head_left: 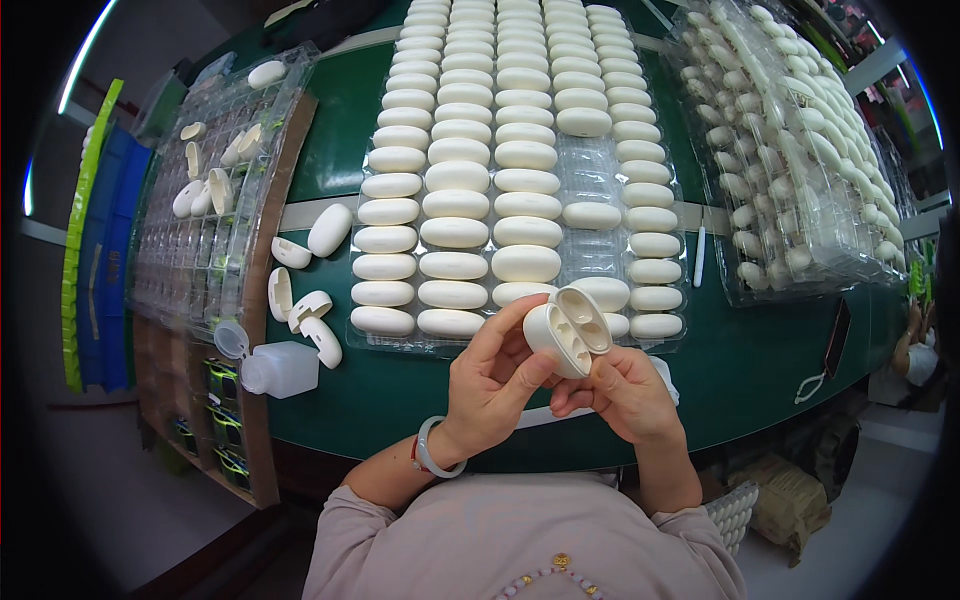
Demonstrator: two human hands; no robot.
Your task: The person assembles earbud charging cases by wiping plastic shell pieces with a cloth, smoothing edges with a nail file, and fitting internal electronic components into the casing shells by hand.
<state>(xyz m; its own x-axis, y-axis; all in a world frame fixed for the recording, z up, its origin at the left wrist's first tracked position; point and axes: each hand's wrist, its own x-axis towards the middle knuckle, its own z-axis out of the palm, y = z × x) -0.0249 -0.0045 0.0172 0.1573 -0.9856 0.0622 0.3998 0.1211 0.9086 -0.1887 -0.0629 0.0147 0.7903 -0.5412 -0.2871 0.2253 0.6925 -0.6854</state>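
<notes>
Gripping one open cream case (557,338) are left hand (488,385) and right hand (638,398); five case columns (527,181) lie far, one bottle (288,369) at left.

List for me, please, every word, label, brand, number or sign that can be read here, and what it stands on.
No text can be read anywhere in this view.
Blue crate: faint marks on its side, too small and blurred to read.
Open cream case held up: no lettering visible.
Closed oval cases in rows: none legible.
Translucent bottle: none legible.
</notes>
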